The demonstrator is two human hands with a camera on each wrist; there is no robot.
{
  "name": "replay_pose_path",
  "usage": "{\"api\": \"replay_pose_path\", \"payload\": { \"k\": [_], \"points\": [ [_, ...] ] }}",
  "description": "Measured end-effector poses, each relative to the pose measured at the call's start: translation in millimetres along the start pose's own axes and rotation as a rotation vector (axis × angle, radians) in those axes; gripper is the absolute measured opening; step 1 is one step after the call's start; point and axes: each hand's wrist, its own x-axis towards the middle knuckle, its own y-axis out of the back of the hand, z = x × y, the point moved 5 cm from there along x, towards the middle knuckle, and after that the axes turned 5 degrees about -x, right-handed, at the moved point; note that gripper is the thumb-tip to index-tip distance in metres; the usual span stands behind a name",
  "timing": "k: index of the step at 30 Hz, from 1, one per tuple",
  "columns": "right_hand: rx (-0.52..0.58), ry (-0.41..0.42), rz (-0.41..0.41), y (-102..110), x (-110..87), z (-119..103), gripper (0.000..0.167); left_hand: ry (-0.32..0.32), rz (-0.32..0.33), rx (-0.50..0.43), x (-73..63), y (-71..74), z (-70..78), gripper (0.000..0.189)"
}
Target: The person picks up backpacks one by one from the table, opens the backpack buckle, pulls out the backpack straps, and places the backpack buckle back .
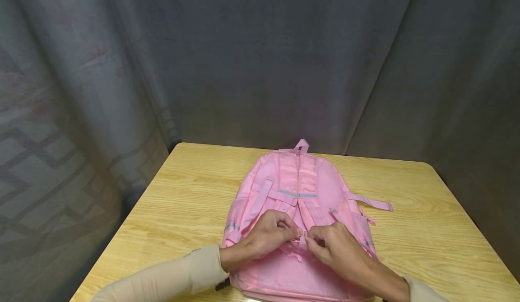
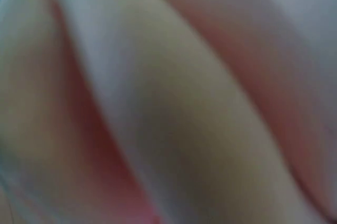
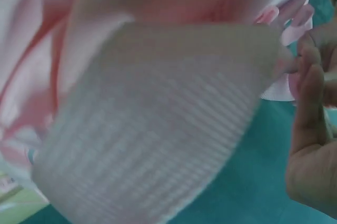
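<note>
A pink backpack (image 1: 290,275) lies on the table with its back panel and shoulder straps facing up and its top loop (image 1: 301,146) pointing away. Over its lower middle, the left hand (image 1: 270,232) pinches a thin pink strap (image 1: 302,242) between thumb and fingertips. Close beside it, the right hand (image 1: 339,250) pinches the same small area from the other side, fingers curled. The fingertips of both hands almost meet there and partly hide the strap. Blurred pale and pink folds fill the left wrist view. A ribbed whitish band (image 3: 158,124) covers much of the right wrist view.
The light wooden table (image 1: 174,193) extends around the backpack. A loose pink strap end (image 1: 375,202) sticks out to the right. Grey curtains (image 1: 260,67) hang behind and at both sides. A black strap end (image 1: 222,285) shows near the left sleeve.
</note>
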Motion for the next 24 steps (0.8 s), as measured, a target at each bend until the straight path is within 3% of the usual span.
{"api": "replay_pose_path", "payload": {
  "k": [4,14,18,24],
  "points": [
    [0.030,-0.051,-0.074,-0.6,2.1,1.3,0.035,-0.065,0.009,0.124,-2.1,0.6,3.9,0.009],
    [0.150,-0.244,-0.290,-3.9,2.5,6.9,0.030,-0.192,-0.018,0.244,-5.9,-2.6,5.3,0.010],
    [0.214,-0.284,-0.333,-5.6,2.4,8.0,0.031,-0.184,-0.028,0.255,-6.6,-3.2,4.9,0.012],
    [0.217,-0.253,-0.295,-5.0,0.8,6.1,0.035,-0.159,-0.028,0.246,-7.2,-2.4,7.0,0.012]
  ]
}}
